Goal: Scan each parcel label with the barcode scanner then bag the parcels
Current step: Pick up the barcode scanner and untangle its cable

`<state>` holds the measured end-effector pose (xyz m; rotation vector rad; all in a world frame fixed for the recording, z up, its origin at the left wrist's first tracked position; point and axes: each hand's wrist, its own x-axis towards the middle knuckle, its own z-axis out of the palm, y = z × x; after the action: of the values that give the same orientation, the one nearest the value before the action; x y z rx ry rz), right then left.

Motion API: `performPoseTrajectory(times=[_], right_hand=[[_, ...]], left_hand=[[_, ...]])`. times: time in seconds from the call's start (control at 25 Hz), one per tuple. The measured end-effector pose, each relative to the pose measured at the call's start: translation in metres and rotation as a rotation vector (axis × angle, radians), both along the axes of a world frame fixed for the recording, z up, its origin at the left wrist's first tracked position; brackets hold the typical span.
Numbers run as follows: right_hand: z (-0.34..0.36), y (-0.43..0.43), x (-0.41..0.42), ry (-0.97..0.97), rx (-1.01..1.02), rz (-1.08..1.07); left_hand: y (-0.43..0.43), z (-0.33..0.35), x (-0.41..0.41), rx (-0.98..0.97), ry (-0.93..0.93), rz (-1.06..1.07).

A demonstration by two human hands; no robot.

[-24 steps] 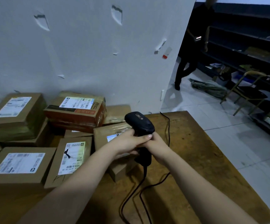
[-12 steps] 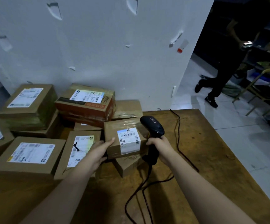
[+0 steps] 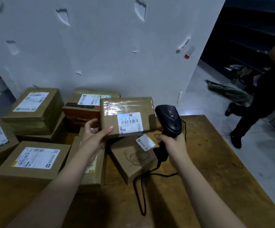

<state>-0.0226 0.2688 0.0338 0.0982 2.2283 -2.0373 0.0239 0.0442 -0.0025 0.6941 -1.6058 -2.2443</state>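
Lifted off the pile now, the taped brown cardboard parcel (image 3: 127, 116) is gripped in my left hand (image 3: 95, 137), label up; my right hand (image 3: 173, 143) clutches the black handheld barcode scanner (image 3: 168, 119), ready to scan.

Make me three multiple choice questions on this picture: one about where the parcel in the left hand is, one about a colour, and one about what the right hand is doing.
1. Where is the taped parcel?
A. on the floor
B. lifted in the left hand
C. inside a bag

2. What colour is the barcode scanner?
A. white
B. yellow
C. black

3. What is the right hand doing?
A. gripping the scanner's handle
B. lying flat on the table
C. peeling off a label

Answers:
1 B: its fingers and thumb pinch the parcel's left edge.
2 C: the whole casing is black.
3 A: the hand is curled round the handle below the scanner's head.
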Motion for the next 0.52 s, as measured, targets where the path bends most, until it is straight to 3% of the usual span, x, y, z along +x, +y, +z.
performPoseTrajectory(times=[0.24,0.52], right_hand=[[0.015,-0.032,0.066,0.023,0.076,0.325],[0.023,-0.045,0.091,0.084,0.12,0.239]], left_hand=[[-0.025,0.002,-0.001,0.05,0.112,0.007],[-0.036,-0.013,0.004,-0.077,0.073,-0.047]])
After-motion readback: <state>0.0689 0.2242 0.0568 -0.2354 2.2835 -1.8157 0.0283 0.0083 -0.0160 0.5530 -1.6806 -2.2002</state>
